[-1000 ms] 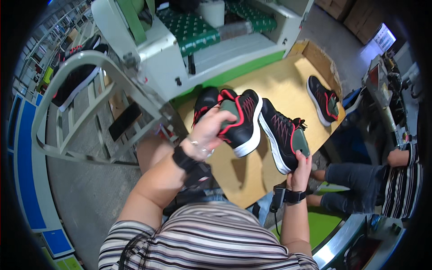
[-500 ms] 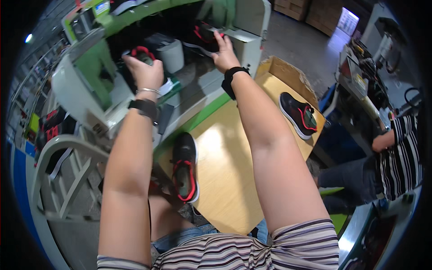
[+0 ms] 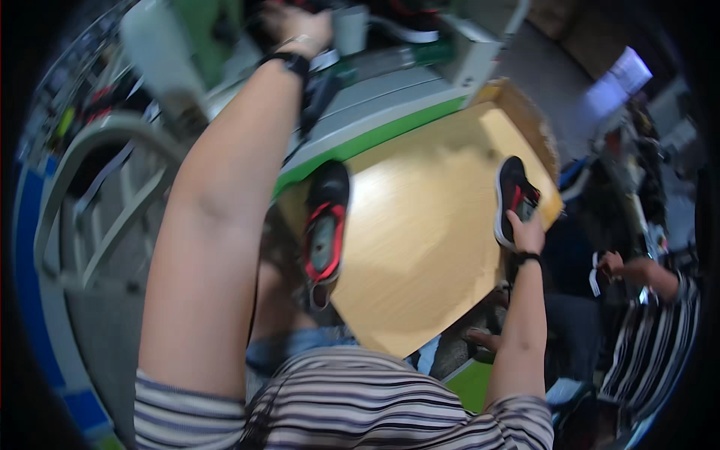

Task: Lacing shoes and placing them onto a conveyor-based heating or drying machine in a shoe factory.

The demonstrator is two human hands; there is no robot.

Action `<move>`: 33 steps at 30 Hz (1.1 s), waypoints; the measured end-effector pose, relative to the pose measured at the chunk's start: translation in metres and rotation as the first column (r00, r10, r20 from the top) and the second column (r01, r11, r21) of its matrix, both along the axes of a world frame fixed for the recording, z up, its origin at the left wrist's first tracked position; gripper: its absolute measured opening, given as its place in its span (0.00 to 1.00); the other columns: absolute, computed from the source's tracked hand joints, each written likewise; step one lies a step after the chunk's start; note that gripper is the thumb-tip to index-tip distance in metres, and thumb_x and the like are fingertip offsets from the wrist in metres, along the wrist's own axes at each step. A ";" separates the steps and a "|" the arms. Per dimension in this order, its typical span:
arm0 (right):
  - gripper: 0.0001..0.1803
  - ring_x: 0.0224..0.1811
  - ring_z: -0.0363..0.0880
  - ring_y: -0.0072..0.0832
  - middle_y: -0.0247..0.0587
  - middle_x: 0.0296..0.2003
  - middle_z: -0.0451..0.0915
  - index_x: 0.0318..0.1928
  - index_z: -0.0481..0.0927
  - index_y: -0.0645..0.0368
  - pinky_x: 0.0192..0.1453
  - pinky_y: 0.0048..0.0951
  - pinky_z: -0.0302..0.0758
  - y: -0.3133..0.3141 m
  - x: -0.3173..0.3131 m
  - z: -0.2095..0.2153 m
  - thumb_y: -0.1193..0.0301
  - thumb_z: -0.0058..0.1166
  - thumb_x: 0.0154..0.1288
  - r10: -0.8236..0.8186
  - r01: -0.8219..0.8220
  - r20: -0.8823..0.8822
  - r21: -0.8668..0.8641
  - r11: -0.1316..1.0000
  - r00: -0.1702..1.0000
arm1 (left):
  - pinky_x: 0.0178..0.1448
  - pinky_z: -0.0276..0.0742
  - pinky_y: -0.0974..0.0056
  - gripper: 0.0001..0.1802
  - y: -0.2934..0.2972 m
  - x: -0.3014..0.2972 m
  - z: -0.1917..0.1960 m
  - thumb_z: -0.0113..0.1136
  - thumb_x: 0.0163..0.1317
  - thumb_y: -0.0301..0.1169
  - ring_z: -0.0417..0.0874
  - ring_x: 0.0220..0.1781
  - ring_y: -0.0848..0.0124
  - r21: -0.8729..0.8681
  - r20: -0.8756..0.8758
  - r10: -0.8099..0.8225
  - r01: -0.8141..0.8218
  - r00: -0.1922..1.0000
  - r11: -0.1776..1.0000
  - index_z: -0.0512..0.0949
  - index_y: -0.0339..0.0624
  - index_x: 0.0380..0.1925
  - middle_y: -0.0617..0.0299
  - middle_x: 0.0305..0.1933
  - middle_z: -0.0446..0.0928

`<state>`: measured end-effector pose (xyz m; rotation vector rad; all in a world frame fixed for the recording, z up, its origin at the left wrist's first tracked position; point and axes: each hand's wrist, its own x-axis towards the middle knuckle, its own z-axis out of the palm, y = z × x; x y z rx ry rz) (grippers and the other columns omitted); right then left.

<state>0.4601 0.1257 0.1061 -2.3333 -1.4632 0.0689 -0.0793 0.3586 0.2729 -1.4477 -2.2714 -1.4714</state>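
Right hand [image 3: 529, 234] has moved from the machine [image 3: 397, 96] to the right shoe [image 3: 512, 184], near the right edge of the table [image 3: 420, 225]; the left hand [image 3: 309, 27] stays at the machine.

Right hand: partly closed around the heel end of the shoe, thumb at the collar, other fingers mostly hidden. The open collar offers an edge to pinch, which probably explains a hold here rather than at the toe.

Left hand: extended into the machine's opening, beside the white post [image 3: 351, 31]. Blur and the upper picture edge obscure the fingers; how far it is open, and whether it has hold of anything, cannot be told.

Left shoe [image 3: 327, 221] stands sole down at the table's left side, toe toward the machine, untouched. A flat sole should keep it stable, and the collar end, turned toward the person, is likely the easier end to grasp. Both table shoes stand well apart, leaving bare surface between them.

Rear shoe [image 3: 409, 26] sits in the machine, right of the post, white sole visible, no hand on it
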 end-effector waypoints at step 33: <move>0.05 0.34 0.79 0.48 0.50 0.33 0.76 0.40 0.82 0.66 0.39 0.39 0.77 -0.136 -0.230 0.044 0.80 0.62 0.63 0.788 -0.742 -0.329 0.283 0.609 0.521 | 0.81 0.47 0.40 0.29 -0.377 0.083 -0.136 0.67 0.61 0.32 0.48 0.81 0.36 -0.224 -0.087 -0.659 0.630 0.747 0.744 0.74 0.53 0.65 0.43 0.80 0.50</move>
